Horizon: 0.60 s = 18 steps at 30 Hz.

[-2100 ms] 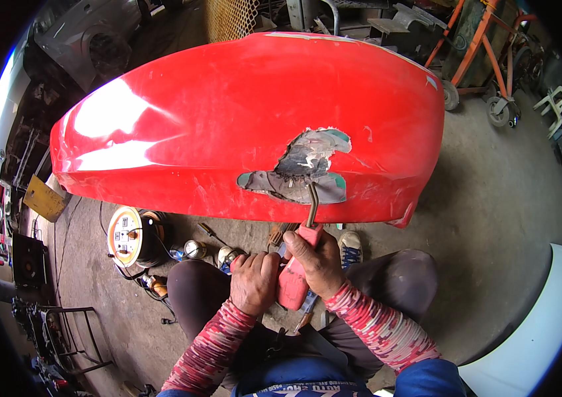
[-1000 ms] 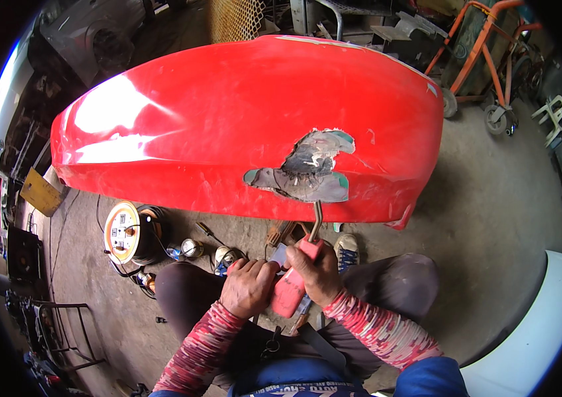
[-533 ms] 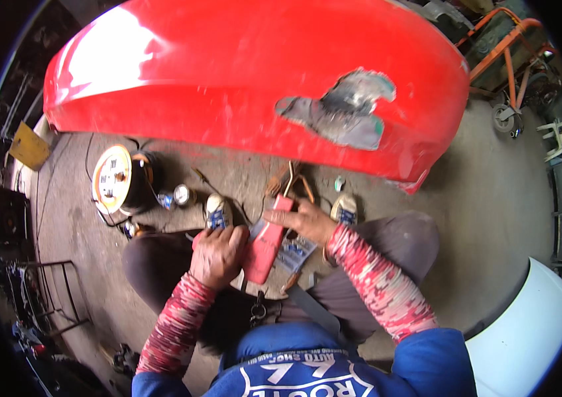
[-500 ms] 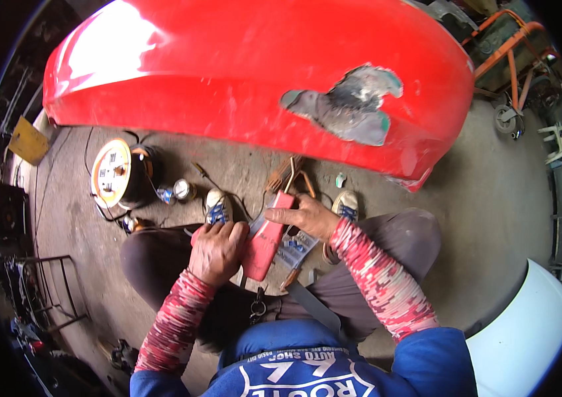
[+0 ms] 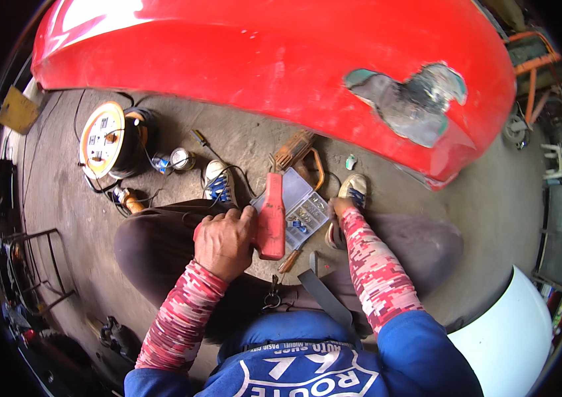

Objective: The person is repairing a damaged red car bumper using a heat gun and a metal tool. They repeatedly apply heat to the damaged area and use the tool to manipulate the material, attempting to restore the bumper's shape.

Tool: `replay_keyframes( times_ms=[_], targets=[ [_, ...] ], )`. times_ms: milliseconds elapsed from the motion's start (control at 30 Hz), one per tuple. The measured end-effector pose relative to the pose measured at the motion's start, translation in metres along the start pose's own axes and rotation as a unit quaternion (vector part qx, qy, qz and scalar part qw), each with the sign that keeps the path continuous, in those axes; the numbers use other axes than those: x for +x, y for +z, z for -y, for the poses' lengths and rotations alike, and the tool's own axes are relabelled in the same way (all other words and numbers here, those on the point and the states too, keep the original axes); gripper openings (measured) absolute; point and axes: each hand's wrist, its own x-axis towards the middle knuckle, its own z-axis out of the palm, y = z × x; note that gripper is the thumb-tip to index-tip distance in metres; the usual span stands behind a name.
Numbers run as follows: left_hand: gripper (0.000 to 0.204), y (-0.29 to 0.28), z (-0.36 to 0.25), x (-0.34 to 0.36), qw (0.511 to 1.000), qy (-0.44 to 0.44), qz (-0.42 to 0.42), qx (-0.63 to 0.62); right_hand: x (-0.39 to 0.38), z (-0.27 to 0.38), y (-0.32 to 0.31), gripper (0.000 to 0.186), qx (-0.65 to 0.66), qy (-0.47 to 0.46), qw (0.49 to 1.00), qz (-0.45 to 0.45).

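Picking a bit from the parts box (image 5: 304, 208).
L hand (image 5: 223, 241) gripping red tool (image 5: 272, 217); R hand (image 5: 339, 206) reaching in, fingers hidden, can't tell; next needs a careful pinch.

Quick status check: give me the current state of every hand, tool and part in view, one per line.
Left hand: gripping the red handheld tool.
Red handheld tool: held upright, off the panel.
Right hand: reaching into the box, mostly hidden.
Clear plastic compartment box: open on floor.
Red car body panel: paint stripped at one grey patch.
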Motion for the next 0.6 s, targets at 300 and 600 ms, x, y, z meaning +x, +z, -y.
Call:
replay_keyframes(
  times_ms=[300,600],
  targets=[
    [0.037,0.011,-0.001,-0.002,0.995,-0.041,0.087,0.024,0.017,-0.059,0.048,0.022,-0.022,0.185,0.98,-0.067],
    [0.029,0.023,0.005,-0.008,0.986,-0.073,0.151,0.014,0.115,-0.124,0.088,0.024,-0.406,0.089,0.908,0.056]
  ],
)
